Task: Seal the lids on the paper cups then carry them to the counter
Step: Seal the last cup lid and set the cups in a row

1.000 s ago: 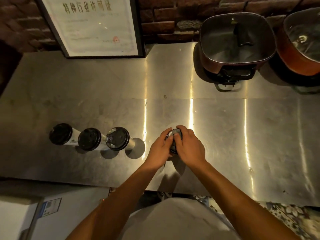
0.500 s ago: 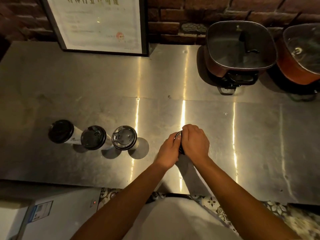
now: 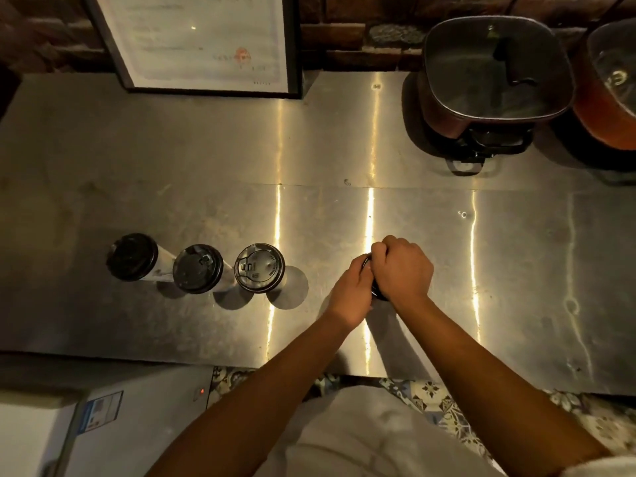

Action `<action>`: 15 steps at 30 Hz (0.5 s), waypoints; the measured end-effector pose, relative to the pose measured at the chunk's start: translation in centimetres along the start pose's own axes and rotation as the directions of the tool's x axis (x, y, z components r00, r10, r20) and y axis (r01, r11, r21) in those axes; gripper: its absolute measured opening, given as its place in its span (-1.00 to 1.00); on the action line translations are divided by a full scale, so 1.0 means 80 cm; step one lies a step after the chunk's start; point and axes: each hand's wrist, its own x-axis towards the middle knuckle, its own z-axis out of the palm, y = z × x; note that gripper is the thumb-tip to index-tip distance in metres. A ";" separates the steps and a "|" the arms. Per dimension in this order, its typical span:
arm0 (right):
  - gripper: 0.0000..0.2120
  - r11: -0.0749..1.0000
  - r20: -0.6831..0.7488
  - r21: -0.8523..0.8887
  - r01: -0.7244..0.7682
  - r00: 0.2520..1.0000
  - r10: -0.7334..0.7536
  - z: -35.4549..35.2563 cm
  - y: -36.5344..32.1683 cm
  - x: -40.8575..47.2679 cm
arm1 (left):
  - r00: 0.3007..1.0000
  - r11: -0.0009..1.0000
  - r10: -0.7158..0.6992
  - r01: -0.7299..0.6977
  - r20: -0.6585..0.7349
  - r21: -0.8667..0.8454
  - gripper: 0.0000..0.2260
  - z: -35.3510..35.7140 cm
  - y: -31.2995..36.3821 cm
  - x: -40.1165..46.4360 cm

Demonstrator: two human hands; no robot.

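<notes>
Paper cup (image 3: 375, 293), right of frame centre on the steel table (image 3: 344, 139), is nearly hidden under my hands. My left hand (image 3: 351, 292) and right hand (image 3: 402, 270) are both curled over its black lid (image 3: 367, 261). I judge it light and easily crushed (thin walls), so I press at the rim. Three lidded cups (image 3: 198, 268) stand at left.

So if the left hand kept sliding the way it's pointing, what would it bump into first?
The left hand points up and to the right, straight at the black lid and the right hand wrapped over it. It already touches them, so they come first; the cup underneath is hidden.
</notes>
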 end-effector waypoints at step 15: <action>-0.44 0.982 0.343 -0.025 -0.186 0.921 0.183 -0.032 0.010 -0.015 | 0.999 0.996 -0.045 0.047 0.027 -0.076 -0.70 -0.001 -0.016 -0.014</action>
